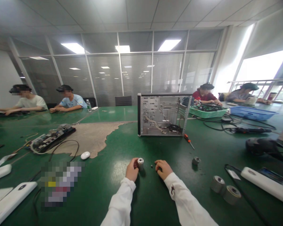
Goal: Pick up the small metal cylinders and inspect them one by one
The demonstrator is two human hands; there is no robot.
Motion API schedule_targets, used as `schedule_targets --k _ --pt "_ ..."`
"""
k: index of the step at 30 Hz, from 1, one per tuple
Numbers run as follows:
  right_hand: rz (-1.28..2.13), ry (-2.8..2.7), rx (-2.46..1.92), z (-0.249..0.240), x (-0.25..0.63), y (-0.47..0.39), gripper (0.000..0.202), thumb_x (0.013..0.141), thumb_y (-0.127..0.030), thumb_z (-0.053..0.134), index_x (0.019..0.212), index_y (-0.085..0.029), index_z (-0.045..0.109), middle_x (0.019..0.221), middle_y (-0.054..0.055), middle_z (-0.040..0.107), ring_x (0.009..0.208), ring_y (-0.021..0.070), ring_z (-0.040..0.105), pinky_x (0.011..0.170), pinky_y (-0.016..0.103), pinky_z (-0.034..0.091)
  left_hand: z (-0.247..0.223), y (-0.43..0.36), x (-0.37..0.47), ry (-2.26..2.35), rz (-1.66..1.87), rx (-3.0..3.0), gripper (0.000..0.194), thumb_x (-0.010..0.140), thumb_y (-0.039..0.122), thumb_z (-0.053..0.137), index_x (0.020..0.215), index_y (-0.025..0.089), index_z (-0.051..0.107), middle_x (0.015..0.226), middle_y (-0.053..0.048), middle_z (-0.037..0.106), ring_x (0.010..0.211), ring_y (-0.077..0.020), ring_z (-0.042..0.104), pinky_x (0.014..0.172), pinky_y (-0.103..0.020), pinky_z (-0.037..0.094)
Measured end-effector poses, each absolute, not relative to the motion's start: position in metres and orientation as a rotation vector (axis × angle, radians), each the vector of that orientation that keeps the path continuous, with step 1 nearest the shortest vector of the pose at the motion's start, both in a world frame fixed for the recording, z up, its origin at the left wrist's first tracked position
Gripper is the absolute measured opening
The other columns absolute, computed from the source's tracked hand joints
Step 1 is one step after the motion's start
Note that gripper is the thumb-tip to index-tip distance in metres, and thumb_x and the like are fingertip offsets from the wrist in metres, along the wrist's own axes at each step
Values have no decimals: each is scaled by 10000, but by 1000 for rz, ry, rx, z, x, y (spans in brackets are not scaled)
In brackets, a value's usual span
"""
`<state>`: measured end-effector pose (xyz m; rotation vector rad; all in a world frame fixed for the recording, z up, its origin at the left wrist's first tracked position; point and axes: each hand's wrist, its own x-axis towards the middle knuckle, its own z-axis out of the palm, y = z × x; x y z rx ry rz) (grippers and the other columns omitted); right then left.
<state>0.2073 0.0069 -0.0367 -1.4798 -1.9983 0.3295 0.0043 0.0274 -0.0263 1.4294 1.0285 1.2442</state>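
Observation:
My left hand point(132, 169) is closed around the side of a small grey metal cylinder point(141, 163), which stands upright with a pale top and a dark hole in its middle. To its right, a tiny dark part point(152, 166) lies on the green table. My right hand point(163, 169) rests just right of that part, fingers apart and pointing toward it, with nothing visible in them. Farther right stand a short metal piece point(196, 160) and two similar metal cylinders, one point(218, 184) behind the other point(232, 195).
An opened computer case point(162, 116) stands ahead, with a screwdriver point(189, 141) beside it. A circuit assembly point(52, 138) and a white oval object point(85, 155) lie left. Green point(208, 113) and blue point(252, 113) baskets, cables and a black tool point(261, 147) are right. Several people sit across.

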Motion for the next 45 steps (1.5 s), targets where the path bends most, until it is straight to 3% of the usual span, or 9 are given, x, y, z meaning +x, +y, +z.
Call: schedule_targets --k 9,17,22,26,33,41,45 --pt "74 -1645 -1391 -31 205 5 318 544 -81 372 790 -182 546 835 49 572 808 178 507 728 324 402 -23 27 6 1052 1241 1394 512 483 -145 339 861 153 513 901 -41 608 884 -126 557 833 -252 393" --pt "220 -1736 -1172 -15 180 -14 349 614 -130 434 955 -177 490 872 67 549 781 169 518 596 268 440 -26 26 6 1020 1152 1447 476 531 -90 375 926 157 471 810 -38 593 774 -136 580 708 -260 443" --pt "299 -1883 -1061 -10 165 -25 448 632 -183 499 1072 -165 417 962 87 523 858 179 501 683 288 443 -20 19 7 922 1032 1460 461 541 -58 428 937 176 461 803 -8 559 721 -122 586 685 -244 446" --pt "292 -1895 -1054 -12 159 -26 461 605 -165 508 1058 -170 427 970 80 532 898 186 495 783 321 411 -18 15 9 792 919 1473 470 531 -55 432 935 183 462 840 -2 542 714 -124 592 666 -238 444" --pt "155 -1920 -1190 -15 174 -23 344 589 -169 476 932 -178 496 845 54 563 787 169 516 700 283 410 -19 17 12 829 887 1465 458 529 -41 423 939 160 458 808 -17 555 666 -117 587 580 -219 433" --pt "-343 -1577 -1749 -29 243 -35 226 598 -207 451 805 -190 540 726 23 541 711 169 480 670 298 321 -14 18 14 883 894 1426 385 565 29 468 929 156 454 794 -26 545 643 -124 587 532 -220 424" --pt "-723 -1283 -1933 -24 273 -52 203 592 -152 473 770 -184 564 836 63 554 842 221 452 753 386 277 -12 16 14 894 899 1436 372 573 48 488 929 153 459 790 -29 554 635 -119 582 533 -219 425"
